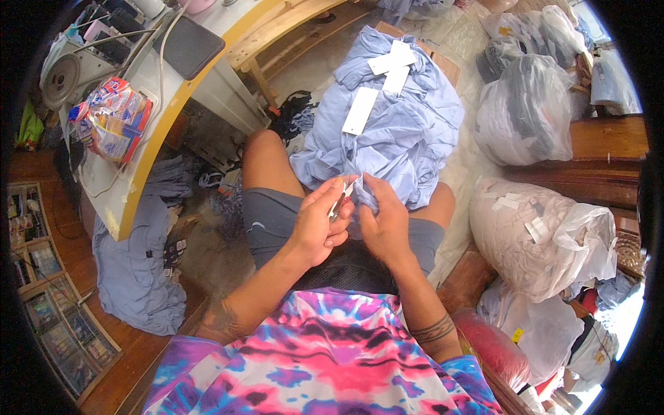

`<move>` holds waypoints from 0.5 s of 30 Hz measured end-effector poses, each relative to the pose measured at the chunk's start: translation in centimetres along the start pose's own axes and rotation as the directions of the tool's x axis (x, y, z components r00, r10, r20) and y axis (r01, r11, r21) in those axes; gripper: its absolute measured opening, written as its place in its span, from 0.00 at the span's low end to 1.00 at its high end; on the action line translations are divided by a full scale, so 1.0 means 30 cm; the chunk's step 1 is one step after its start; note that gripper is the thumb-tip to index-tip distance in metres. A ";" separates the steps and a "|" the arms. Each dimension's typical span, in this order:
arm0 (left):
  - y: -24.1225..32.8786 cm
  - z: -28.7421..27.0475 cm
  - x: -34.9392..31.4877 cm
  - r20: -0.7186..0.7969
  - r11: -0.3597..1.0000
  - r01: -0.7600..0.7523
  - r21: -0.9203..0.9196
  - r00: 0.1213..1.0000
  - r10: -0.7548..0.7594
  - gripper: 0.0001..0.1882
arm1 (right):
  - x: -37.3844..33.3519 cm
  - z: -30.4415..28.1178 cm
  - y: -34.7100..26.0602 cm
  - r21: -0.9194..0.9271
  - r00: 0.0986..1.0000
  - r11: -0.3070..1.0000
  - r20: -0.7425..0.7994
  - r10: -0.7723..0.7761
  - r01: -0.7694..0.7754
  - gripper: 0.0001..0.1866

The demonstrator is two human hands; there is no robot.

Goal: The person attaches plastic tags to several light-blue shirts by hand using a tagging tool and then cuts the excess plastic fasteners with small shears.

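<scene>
My left hand (319,223) is closed around small metal thread snips (337,205), partly hidden by the fingers. Right beside it, my right hand (384,220) pinches an edge of a light blue garment (408,131). The snips' tips are close to the pinched cloth; whether they touch it I cannot tell. The garment belongs to a large crumpled heap of light blue cloth that lies between and beyond my knees. Several white tags, one a long tag (360,111), rest on top of the heap.
At the left stands a sewing table (149,138) with a yellow edge, bearing a machine and a plastic packet (111,117). More blue clothes (135,266) hang below it. Stuffed plastic bags (526,111) line the right side, including a pale pink bundle (536,232).
</scene>
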State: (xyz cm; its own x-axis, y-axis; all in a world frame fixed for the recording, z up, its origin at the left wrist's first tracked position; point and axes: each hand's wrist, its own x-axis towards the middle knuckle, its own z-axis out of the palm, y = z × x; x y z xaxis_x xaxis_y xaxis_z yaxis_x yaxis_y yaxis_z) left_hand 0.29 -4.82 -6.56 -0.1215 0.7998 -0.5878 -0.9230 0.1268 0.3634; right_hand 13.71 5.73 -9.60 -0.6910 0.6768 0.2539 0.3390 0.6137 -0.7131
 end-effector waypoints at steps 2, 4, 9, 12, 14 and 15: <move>0.013 0.004 -0.013 0.006 0.999 0.007 0.038 1.000 -0.007 0.18 | 0.014 -0.007 -0.042 -0.010 0.995 0.995 -0.014 0.100 -0.101 0.26; 0.014 0.006 -0.025 0.010 0.999 0.001 0.048 1.000 -0.002 0.18 | 0.005 -0.007 -0.070 -0.059 0.975 0.974 -0.020 0.219 -0.220 0.24; 0.012 0.009 -0.044 0.028 0.999 -0.022 0.042 0.999 0.021 0.19 | -0.018 0.028 -0.053 -0.151 0.991 0.988 -0.133 0.019 -0.039 0.19; 0.013 0.008 -0.066 0.029 0.999 -0.023 0.025 0.999 0.022 0.20 | -0.029 0.039 -0.050 -0.196 0.988 0.980 -0.147 -0.051 0.021 0.18; 0.009 0.009 -0.076 0.029 1.000 -0.019 0.021 0.999 0.019 0.20 | -0.033 0.042 -0.045 -0.217 0.986 0.975 -0.147 -0.079 0.046 0.18; 0.007 0.010 -0.082 0.029 1.000 -0.019 0.023 0.999 0.018 0.20 | -0.034 0.042 -0.044 -0.223 0.986 0.973 -0.143 -0.087 0.054 0.18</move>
State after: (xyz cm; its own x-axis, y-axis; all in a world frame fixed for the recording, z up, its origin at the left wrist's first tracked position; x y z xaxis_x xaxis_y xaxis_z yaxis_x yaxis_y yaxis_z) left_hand 0.52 -6.57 -4.83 -0.1273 0.8187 -0.5599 -0.9119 0.1255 0.3908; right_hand 13.16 3.70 -9.75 -0.6196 0.6717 0.4060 0.4347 0.7244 -0.5350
